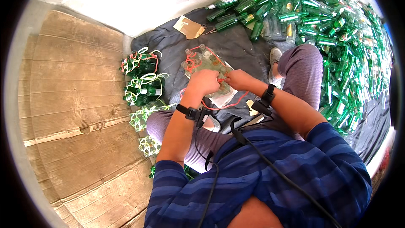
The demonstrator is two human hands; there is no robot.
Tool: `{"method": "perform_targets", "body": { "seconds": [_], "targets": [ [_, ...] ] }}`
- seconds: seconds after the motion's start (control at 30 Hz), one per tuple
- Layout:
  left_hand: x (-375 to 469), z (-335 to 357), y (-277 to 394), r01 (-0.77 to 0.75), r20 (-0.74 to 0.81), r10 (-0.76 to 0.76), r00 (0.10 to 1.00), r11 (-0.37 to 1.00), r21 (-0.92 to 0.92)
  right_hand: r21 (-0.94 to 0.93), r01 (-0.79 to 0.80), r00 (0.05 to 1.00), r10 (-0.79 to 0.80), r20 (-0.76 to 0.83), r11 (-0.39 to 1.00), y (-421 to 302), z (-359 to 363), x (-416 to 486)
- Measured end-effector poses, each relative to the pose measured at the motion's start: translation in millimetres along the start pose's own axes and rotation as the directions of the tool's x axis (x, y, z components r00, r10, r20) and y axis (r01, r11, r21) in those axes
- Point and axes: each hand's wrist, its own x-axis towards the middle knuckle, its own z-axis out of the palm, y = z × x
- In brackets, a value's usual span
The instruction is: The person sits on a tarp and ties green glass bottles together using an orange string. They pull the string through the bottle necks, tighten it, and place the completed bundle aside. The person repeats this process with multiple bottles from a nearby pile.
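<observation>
Before me stands a group of clear glass bottles (207,65), upright and close together on a pale flat sheet (225,99). Red plastic twine (190,61) loops around several of their necks. Over the near side of the group, my left hand (202,82) has its fingers closed on the twine. My right hand (239,79) pinches the same twine just to the right, fingertips almost meeting the left ones. A loose red length (227,106) curves below the hands, in front of the bottles. My hands hide some of the nearer bottles and the twine between them.
A large heap of loose green and clear bottles (335,38) rises at the right. Tied bundles of green bottles (147,90) and clear ones (142,118) line the left, beside cardboard (79,85). Torn cardboard (190,28) lies on the dark sheet (172,50).
</observation>
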Motion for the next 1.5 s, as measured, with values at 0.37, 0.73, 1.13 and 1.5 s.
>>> {"method": "perform_targets", "body": {
  "seconds": [0.37,0.73,1.13,1.5],
  "targets": [
    [-2,-3,-36,0.065,-0.004,-0.066,0.998,0.992,-0.111,0.068,0.15,0.988,-0.153,0.028,0.986,-16,-15,-4],
    [-1,9,-56,-0.06,-0.312,0.059,0.948,0.998,0.007,0.399,-0.151,0.988,0.15,0.034,0.904,-22,-11,-10],
    [5,11,-57,-0.058,-0.329,0.024,0.944,0.994,-0.095,0.568,-0.335,0.935,0.341,0.101,0.751,-24,-6,-7],
    [16,16,-65,-0.031,-0.291,-0.019,0.957,0.986,-0.166,0.6,-0.326,0.934,0.348,0.083,0.731,-31,0,-8]
  ]
}}
